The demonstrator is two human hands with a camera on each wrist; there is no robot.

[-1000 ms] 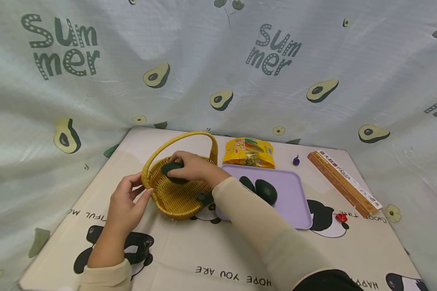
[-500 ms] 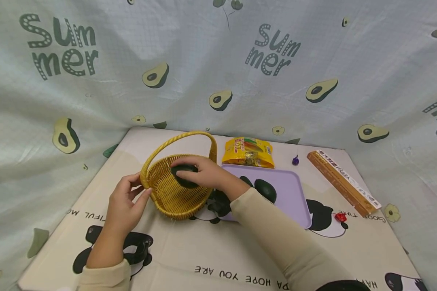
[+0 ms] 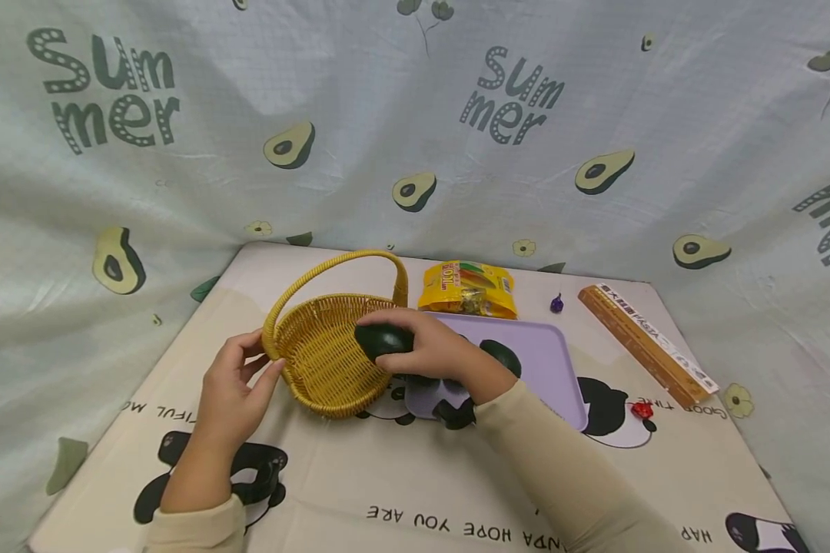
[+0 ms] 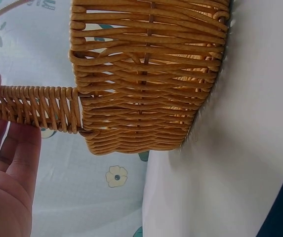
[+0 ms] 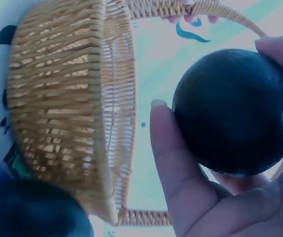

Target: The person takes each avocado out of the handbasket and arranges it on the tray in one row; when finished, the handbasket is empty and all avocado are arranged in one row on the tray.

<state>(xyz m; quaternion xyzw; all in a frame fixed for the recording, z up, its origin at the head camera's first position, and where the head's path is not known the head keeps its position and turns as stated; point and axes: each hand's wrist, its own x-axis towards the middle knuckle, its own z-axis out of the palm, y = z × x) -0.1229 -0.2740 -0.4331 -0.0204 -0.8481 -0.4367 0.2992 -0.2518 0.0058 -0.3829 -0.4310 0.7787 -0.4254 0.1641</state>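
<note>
My left hand [image 3: 238,392] pinches the left base of the handle of a yellow wicker basket [image 3: 328,376]; the left wrist view shows thumb and fingers on the woven handle [image 4: 37,106]. A dark green avocado [image 3: 380,342] is in my right hand [image 3: 439,353], above the basket's right rim. In the right wrist view the thumb and fingers curl round this avocado [image 5: 235,113], clear of the basket wall [image 5: 57,94]. No fruit shows inside the basket. Another avocado [image 3: 501,355] lies on a lilac tray [image 3: 553,376], partly behind the right hand.
A yellow snack bag [image 3: 466,288] lies behind the tray. Further right are a small purple wrapped candy [image 3: 556,304], a long brown pasta box [image 3: 646,346] and a red candy [image 3: 642,410]. Printed cloth hangs behind the table.
My right hand has moved right with the avocado, from over the basket's inside to its right rim. The left hand keeps its hold on the handle, and the basket stays put.
</note>
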